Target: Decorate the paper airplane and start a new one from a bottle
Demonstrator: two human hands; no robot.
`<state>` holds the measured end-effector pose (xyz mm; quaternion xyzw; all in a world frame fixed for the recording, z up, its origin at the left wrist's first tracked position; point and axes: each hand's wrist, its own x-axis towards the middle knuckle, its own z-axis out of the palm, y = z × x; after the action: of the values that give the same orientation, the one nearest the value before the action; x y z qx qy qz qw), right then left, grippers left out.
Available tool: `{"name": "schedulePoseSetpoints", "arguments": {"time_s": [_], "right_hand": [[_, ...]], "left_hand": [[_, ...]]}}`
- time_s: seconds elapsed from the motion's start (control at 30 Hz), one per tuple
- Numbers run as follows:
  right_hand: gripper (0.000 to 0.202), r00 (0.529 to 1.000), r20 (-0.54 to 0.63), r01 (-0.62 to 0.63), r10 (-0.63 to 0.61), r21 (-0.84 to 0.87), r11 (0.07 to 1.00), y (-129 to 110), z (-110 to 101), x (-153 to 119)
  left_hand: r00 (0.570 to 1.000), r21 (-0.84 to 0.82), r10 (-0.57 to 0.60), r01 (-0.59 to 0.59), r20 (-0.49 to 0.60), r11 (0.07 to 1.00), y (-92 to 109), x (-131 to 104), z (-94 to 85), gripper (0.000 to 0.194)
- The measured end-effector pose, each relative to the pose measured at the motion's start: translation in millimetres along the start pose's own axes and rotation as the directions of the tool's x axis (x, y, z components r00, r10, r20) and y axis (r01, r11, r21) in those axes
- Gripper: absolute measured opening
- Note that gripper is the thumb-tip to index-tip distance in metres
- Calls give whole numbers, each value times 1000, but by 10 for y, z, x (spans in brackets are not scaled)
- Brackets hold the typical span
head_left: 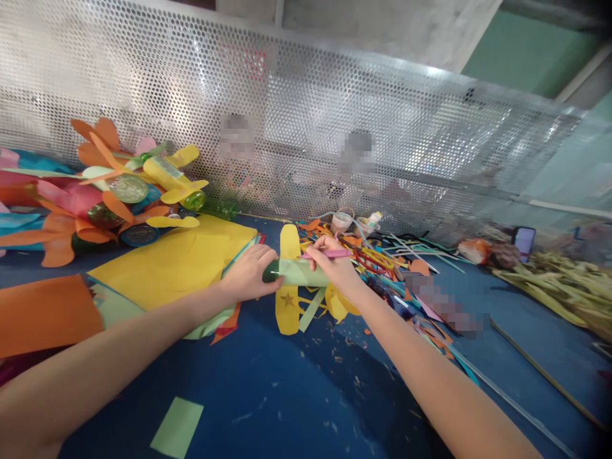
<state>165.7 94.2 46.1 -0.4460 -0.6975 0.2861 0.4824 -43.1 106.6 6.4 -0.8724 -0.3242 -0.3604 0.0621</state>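
Observation:
A green bottle (271,271) wrapped in pale green paper (306,273) lies sideways, crossed by a yellow paper wing (287,312) that bears a brown star. My left hand (251,273) is closed around the bottle's dark green left end. Pinched in my right hand (332,260) is a pink pen (329,254), its tip pointing left at the pale green paper beside the wing. Yellow paper scraps (340,305) and a pale green strip (312,310) lie just below the bottle.
Stacked yellow sheets (176,261) and orange paper (48,315) are at left, with colourful paper-and-bottle models (172,175) behind. Cups (341,222), scraps and strips fill the back right. A phone (524,243) stands near dry husks (559,287). Perforated metal (287,115) borders the blue table (248,395).

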Motion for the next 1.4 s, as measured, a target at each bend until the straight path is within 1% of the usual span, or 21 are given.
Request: {"name": "schedulePoseSetpoints", "arguments": {"time_s": [0.13, 0.33, 0.5, 0.7, 0.83, 1.0, 1.13, 1.27, 1.4], "right_hand": [[24, 1000, 24, -4, 6, -71, 997, -42, 5, -20], [21, 1000, 9, -22, 24, -169, 985, -42, 19, -32], [19, 998, 54, -12, 18, -113, 994, 22, 24, -27], [20, 999, 30, 24, -20, -136, 990, 49, 27, -36], [19, 997, 77, 24, -16, -99, 995, 46, 26, -38], [19, 999, 47, 33, -28, -122, 992, 61, 26, -37], [20, 996, 75, 49, -41, -114, 992, 70, 27, -37], [20, 997, 57, 57, -51, -114, 992, 78, 24, -37], [20, 995, 92, 49, -37, -132, 990, 86, 16, -35]], "left_hand": [[1000, -8, 3, -3, 1, 1000, -4, -1, -1, 22], [1000, -9, 1, 0, 16, 1000, -7, -1, -1, 21], [1000, -3, 5, -5, 11, 1000, -8, -5, 4, 22], [1000, 4, 5, -5, 11, 1000, -16, -6, 22, 22], [1000, 10, 4, -4, 13, 1000, -17, -2, 22, 23], [1000, -2, 10, -10, 4, 1000, -18, -8, 21, 22], [1000, 6, 11, -11, 10, 1000, -20, -11, 23, 23], [1000, 2, 9, -9, 10, 1000, -18, -7, 22, 23], [1000, 3, 6, -6, 12, 1000, -11, -5, 18, 22]]}}
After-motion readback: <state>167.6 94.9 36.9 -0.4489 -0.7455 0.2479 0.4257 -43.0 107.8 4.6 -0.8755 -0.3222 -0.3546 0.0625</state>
